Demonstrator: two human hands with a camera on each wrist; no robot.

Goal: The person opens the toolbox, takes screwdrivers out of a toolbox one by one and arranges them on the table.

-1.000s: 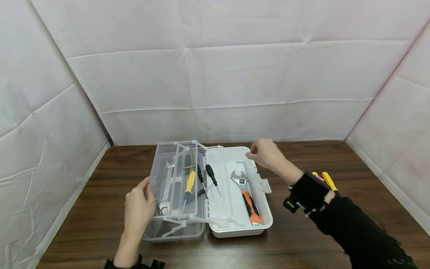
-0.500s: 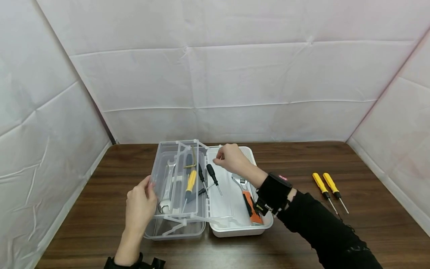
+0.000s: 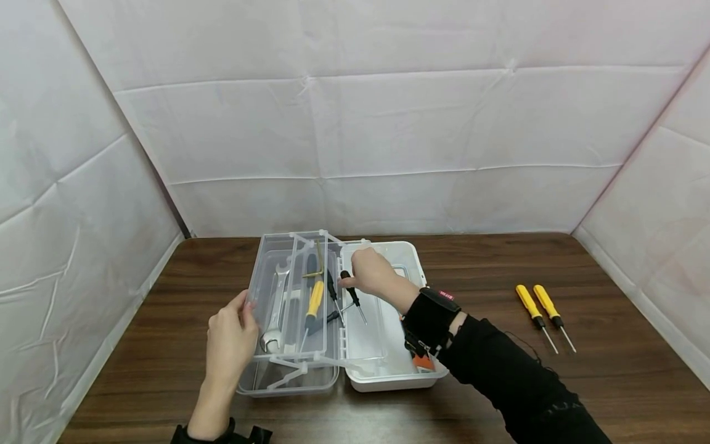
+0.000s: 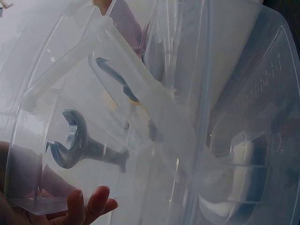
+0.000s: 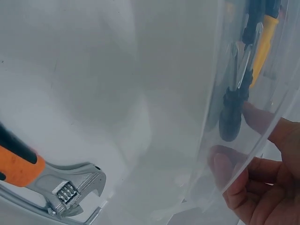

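Observation:
At the left side of the toolbox, my left hand (image 3: 230,339) grips the outer edge of its clear plastic tray (image 3: 266,243). Its fingertips (image 4: 96,204) show below the tray wall in the left wrist view. My right hand (image 3: 377,274) reaches over the white toolbox base (image 3: 396,385) to a small black-handled screwdriver (image 3: 355,297). Through clear plastic in the right wrist view, the thumb and a finger (image 5: 222,166) lie apart close around the black handle (image 5: 230,115). An open-end wrench (image 3: 275,308) and a yellow-handled screwdriver (image 3: 315,299) lie in the tray.
An orange-handled adjustable wrench (image 5: 70,190) lies in the white base, mostly hidden by my right wrist in the head view. Two yellow screwdrivers (image 3: 546,302) lie side by side on the wooden table (image 3: 477,265) at the right. White sheeting (image 3: 355,154) surrounds the table.
My right hand has moved left and down from the base's far right corner to the black screwdriver. Its arm uncovers the two yellow screwdrivers and covers the adjustable wrench. My left hand stays put.

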